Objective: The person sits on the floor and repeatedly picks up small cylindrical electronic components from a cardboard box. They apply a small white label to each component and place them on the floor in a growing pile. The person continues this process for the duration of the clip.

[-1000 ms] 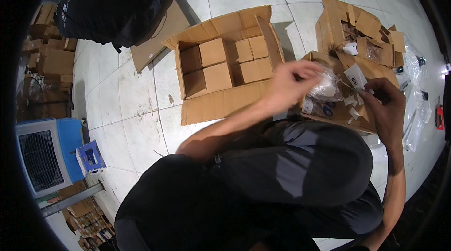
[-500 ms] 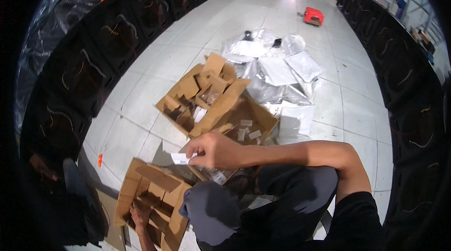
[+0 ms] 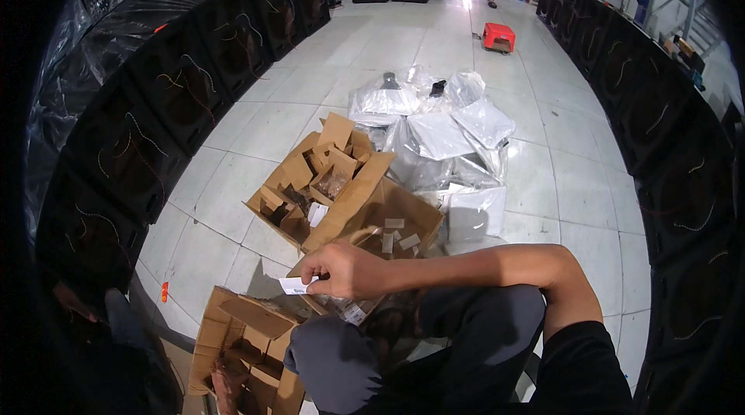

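Observation:
My right hand (image 3: 345, 269) is closed, with thumb and fingers pinching a small white printed card (image 3: 292, 285). It hovers over the near side of an open cardboard box (image 3: 423, 213), where several small white cards and clear plastic packets lie. At lower left, my left hand (image 3: 226, 384) reaches down into a smaller cardboard box (image 3: 203, 337) with cardboard dividers. Its fingers are blurred and partly lost in shadow, so what they touch is unclear. Beyond my right hand, another carton (image 3: 291, 232) holds torn cardboard inserts, clear packets and a white paper piece.
White plastic-wrapped packages (image 3: 442, 135) are piled beyond the boxes. A red stool (image 3: 498, 38) stands farther off on the tiled floor. Black speaker cabinets (image 3: 116, 143) with loose wires line both sides. Another person's hand (image 3: 74, 302) shows at far left.
The view has tilted up a little, so the scene sits lower and slightly left. The white card stays pinched in my right hand, and my left hand remains inside the small box.

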The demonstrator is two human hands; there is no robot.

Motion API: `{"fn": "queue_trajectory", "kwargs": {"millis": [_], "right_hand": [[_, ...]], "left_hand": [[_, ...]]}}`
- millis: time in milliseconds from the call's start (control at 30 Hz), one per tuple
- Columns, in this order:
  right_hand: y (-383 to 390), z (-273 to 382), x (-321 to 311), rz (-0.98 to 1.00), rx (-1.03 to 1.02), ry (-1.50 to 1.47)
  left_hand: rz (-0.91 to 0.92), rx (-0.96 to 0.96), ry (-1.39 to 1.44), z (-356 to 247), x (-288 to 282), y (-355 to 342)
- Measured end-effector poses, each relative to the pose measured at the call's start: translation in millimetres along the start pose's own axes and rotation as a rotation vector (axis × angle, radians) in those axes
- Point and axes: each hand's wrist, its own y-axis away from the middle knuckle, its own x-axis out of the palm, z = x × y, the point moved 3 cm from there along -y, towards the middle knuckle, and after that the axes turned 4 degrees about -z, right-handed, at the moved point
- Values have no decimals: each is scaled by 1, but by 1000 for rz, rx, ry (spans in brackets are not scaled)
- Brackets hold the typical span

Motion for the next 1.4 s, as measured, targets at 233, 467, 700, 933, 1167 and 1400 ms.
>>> {"fn": "queue_trajectory", "kwargs": {"millis": [233,467,700,933,1167,1400], "right_hand": [[3,2,-2,19,37,-7],[0,-1,2,-16,-11,7],[-2,-10,9,-19,2,53],[5,-15,10,19,160,18],[1,-11,12,83,190,40],[-5,-2,12,69,179,52]], "left_hand": [[-86,3,-557,-4,-8,-21],[-75,24,-665,8,-21,-36],[-68,-114,-376,12,-56,-68],[44,-159,687,-42,-2,-3],[-286,69,-545,-3,25,10],[-750,408,-1094,70,31,-8]]}}
